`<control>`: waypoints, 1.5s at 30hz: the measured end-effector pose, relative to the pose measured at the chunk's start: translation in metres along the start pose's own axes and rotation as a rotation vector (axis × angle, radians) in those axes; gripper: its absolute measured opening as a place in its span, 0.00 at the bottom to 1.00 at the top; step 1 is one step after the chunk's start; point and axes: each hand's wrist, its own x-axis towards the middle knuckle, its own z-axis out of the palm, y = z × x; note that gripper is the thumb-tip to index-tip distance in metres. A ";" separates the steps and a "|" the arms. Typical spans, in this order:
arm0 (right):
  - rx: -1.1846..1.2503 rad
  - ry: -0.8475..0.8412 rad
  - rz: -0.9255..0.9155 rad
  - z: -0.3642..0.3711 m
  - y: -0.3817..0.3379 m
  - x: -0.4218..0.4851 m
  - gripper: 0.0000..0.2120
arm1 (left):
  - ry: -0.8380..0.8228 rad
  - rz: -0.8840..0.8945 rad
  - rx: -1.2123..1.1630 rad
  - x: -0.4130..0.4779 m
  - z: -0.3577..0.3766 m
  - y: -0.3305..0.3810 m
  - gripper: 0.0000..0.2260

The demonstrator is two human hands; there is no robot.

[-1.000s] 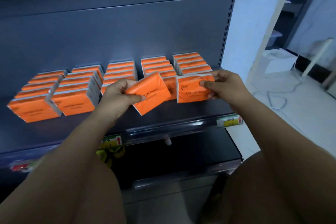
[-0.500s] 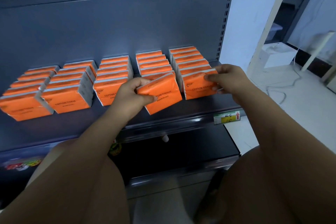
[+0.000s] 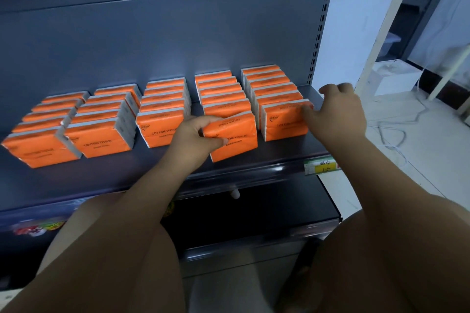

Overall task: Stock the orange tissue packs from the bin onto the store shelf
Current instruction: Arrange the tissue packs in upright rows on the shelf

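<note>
Left hand (image 3: 195,134) grip pinching a tilted orange tissue pack (image 3: 232,137) at front of fourth row on the shelf (image 3: 254,160). Right hand (image 3: 335,112) grip relaxed, fingertips touching front pack of fifth row (image 3: 284,122).

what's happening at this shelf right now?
A person is stocking flat orange plastic-wrapped tissue packs on a dark grey metal store shelf. The left hand grips one tilted orange pack at the front of the fourth row. The right hand touches the front pack of the rightmost row with its fingers. Five rows of packs stand on the shelf. No bin is in view.
</note>
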 end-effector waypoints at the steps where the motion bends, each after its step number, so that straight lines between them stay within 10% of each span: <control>1: -0.045 0.087 -0.072 -0.001 -0.003 -0.005 0.19 | 0.020 0.003 0.021 0.000 0.000 -0.003 0.21; 4: 0.033 0.173 -0.300 0.001 -0.018 -0.021 0.13 | 0.052 0.014 0.051 0.003 -0.002 -0.009 0.21; 9: 0.327 -0.184 -0.496 0.021 -0.047 -0.058 0.16 | 0.072 0.099 0.166 0.004 -0.004 -0.014 0.26; 18: 0.707 -0.378 -0.131 0.047 -0.071 -0.086 0.23 | 0.125 0.014 0.065 0.008 0.005 -0.015 0.31; 35: 0.577 -0.435 -0.094 0.062 -0.078 -0.085 0.21 | 0.148 -0.025 0.092 0.014 0.014 -0.025 0.22; 45: 0.435 -0.493 -0.136 0.072 -0.086 -0.079 0.40 | 0.202 -0.043 0.128 0.020 0.010 -0.030 0.13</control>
